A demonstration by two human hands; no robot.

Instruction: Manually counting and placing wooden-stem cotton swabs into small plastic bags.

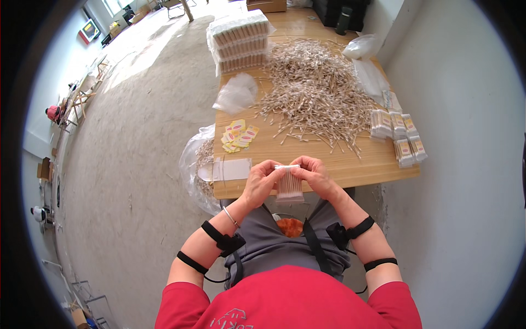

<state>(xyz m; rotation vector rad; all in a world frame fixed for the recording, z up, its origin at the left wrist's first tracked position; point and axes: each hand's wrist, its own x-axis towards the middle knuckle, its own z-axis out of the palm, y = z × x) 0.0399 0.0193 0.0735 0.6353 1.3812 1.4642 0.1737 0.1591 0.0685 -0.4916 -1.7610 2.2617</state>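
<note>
Between my two hands, at the table's near edge, hangs a clear bag of cotton swabs [289, 187]. My left hand [264, 180] pinches its upper left corner with thumb and fingers. On the upper right corner, my right hand [313, 176] grips in the same way. The swabs stand side by side in the bag, and its lower end hangs past the table edge above my lap. Just left of my left hand lies a white card or flat sleeve [236, 169]. Beyond it are several small yellow-and-white printed cards [239, 135].
A big heap of loose cotton swabs [320, 90] covers the wooden table's [350, 172] far middle. Filled swab packs [402, 134] sit at the right edge. Stacked packs [241, 41] and clear plastic bags [237, 93] lie far left. A sack of swabs [197, 170] stands beside the table.
</note>
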